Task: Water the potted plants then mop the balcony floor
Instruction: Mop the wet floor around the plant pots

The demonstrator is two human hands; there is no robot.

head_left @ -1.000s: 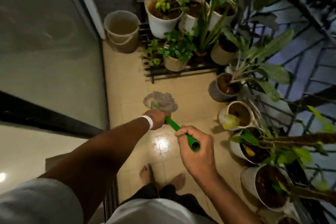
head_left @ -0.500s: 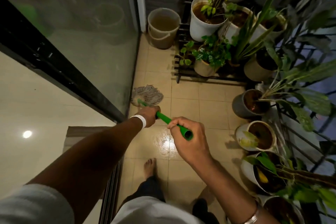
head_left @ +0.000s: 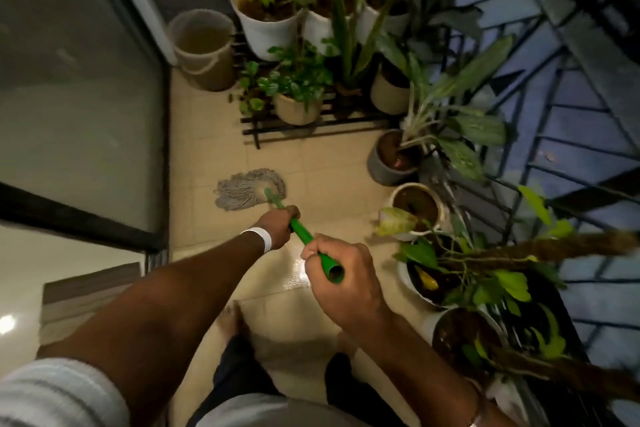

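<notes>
Mop (head_left: 251, 188) is in use on the tiled floor (head_left: 332, 163), its grey string head spread flat just short of the glass door (head_left: 79, 87) and well clear of the plant stand (head_left: 311, 126). Both hands grasp the green handle (head_left: 301, 230): the left hand (head_left: 278, 224), wearing a white wristband, is wrapped around it low, near the head, and the right hand (head_left: 341, 282) is closed around the top end. The handle looks stiff and light, while the strings are likely soft, heavy with water and apt to drag, so a wide two-handed hold like this one should steer best. A wet sheen shows on the tiles between the hands, which may be slippery under the bare feet. Pots (head_left: 417, 208) line the right edge beside the railing (head_left: 571, 156) and could tip if knocked. A bucket (head_left: 204, 48) stands in the far corner; how full it is I cannot tell. The floor beneath the body is hidden, and the lowest pots are cut off.
</notes>
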